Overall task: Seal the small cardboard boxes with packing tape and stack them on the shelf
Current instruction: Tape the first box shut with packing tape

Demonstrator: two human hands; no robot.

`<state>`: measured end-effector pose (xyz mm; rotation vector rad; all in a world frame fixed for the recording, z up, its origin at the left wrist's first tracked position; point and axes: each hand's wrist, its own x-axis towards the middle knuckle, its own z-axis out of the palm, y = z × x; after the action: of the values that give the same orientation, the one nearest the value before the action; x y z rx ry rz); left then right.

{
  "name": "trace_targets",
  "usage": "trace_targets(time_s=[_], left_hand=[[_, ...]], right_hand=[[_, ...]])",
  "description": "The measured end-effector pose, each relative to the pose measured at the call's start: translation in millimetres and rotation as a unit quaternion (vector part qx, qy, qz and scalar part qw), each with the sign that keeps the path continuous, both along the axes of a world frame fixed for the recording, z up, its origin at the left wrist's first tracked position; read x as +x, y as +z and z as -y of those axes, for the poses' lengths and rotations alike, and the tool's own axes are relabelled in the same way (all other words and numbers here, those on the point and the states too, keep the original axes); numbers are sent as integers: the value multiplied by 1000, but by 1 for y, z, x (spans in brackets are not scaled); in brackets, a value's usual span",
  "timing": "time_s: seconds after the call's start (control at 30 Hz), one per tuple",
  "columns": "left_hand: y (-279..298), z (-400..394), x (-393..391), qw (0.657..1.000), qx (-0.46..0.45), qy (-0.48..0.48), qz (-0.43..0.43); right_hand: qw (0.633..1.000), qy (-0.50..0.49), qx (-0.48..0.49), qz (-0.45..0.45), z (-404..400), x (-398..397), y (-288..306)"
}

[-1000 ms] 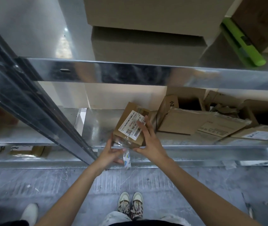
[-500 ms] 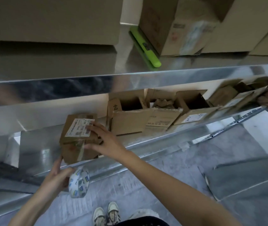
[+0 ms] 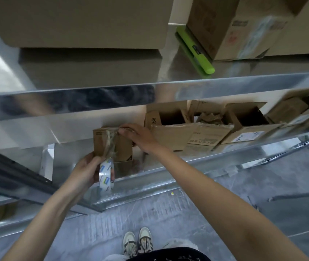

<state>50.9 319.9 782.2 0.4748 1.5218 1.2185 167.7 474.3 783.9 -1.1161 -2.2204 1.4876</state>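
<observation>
A small cardboard box stands on the middle metal shelf, tipped onto its side. A strip of clear tape runs down its near face to the tape roll. My left hand grips that roll just below the box's lower edge. My right hand rests on the box's top edge, thumb and fingers pressing the tape end there. To the right lie several open small boxes with their flaps spread.
Large cardboard boxes fill the upper shelf, with a green tool lying between them. The upper shelf's front rail crosses just above my hands. A dark upright post stands at the left. Grey floor and my shoes below.
The box has been turned up onto its side. Tape is now drawn from the roll up over its face, my right hand moved to its top edge and my left hand rose to the box.
</observation>
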Motion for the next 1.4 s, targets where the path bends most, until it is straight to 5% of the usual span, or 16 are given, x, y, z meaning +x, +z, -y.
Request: trace_targets(time_s=[0.23,0.57,0.87,1.4], left_hand=[[14,-5,-2,997,9,-8,78],[38,6,39,993,34,44,-106],[22,2,33,996,-18,66,53],[-24,-17,25,996,-50,39,58]], right_hand=[[1000,-11,16,-5,-3,-5,-2],[998,-37,51,10,-3,-10,-6],[997,-47,44,29,-9,-17,-5],[998,-59,30,18,-18,-24,-10]])
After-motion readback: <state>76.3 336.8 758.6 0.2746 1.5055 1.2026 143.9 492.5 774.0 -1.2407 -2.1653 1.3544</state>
